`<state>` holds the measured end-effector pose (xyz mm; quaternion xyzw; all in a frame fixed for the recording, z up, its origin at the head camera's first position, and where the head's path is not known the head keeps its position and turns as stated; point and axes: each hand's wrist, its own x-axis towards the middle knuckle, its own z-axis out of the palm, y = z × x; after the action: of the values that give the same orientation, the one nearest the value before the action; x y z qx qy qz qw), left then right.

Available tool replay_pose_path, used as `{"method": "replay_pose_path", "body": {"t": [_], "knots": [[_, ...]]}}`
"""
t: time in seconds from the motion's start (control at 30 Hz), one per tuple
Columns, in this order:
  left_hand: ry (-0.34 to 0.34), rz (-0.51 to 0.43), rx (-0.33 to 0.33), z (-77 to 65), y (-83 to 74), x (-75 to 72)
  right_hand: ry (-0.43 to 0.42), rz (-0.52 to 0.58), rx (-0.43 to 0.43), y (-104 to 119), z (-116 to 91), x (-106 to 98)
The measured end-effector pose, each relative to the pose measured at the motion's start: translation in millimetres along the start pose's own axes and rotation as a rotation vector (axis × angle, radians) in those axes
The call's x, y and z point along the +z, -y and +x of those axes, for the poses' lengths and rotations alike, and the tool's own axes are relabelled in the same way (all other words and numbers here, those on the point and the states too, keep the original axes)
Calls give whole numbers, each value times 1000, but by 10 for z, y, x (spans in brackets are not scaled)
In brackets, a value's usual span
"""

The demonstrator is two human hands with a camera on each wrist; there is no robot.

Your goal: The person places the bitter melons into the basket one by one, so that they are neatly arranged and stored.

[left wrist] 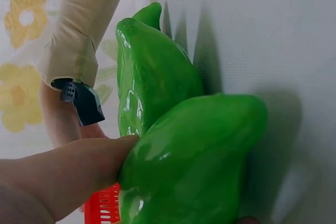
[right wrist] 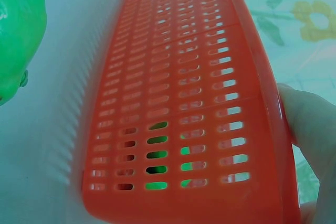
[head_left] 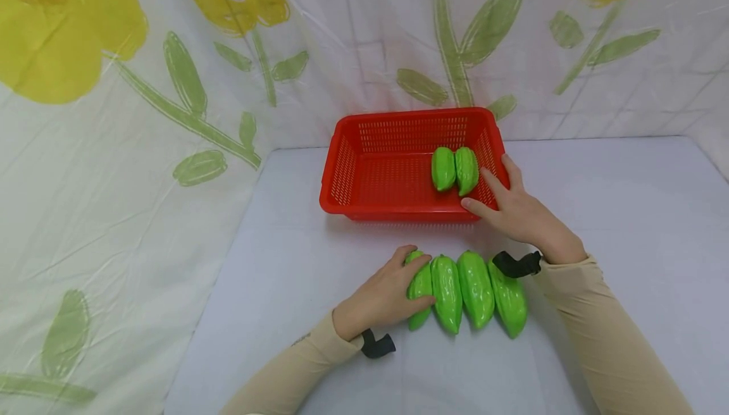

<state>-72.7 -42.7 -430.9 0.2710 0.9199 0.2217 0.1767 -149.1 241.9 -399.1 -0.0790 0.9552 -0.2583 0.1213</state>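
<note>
Several glossy green, ribbed, pointed fruits lie side by side in a row on the table. The leftmost green fruit (head_left: pixel 420 288) is held by my left hand (head_left: pixel 387 295), thumb on its near side and fingers over its far end. In the left wrist view, the thumb presses against that green fruit (left wrist: pixel 194 161), with another green fruit (left wrist: pixel 152 72) right behind it. My right hand (head_left: pixel 521 212) lies over the front right corner of the red basket (head_left: pixel 398 212), fingers spread and nothing held. Two green fruits (head_left: pixel 443 168) rest inside, beside those fingers.
The perforated basket stands at the back of the white table (head_left: pixel 285 225), against a hanging sheet (head_left: pixel 364 42) printed with flowers. A black strap piece (head_left: pixel 515 264) on the right wrist overhangs the rightmost green fruit (head_left: pixel 509 304).
</note>
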Motion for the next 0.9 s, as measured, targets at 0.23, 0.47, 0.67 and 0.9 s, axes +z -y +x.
{"method": "replay_pose_path", "body": {"t": [0.23,0.47,0.67,0.9], "knots": [[-3,-8,0,-5,-7,-26,0,-2,7,1,-14,0],[-17,-13,2,8,-16,-74,4,-5,8,-13,-22,-15],[-29,-27,2,-8,-38,-134,6,-3,12,-20,-20,-25],[-43,-43,-5,-31,-23,-177,4,7,4,3,-8,-21]]}}
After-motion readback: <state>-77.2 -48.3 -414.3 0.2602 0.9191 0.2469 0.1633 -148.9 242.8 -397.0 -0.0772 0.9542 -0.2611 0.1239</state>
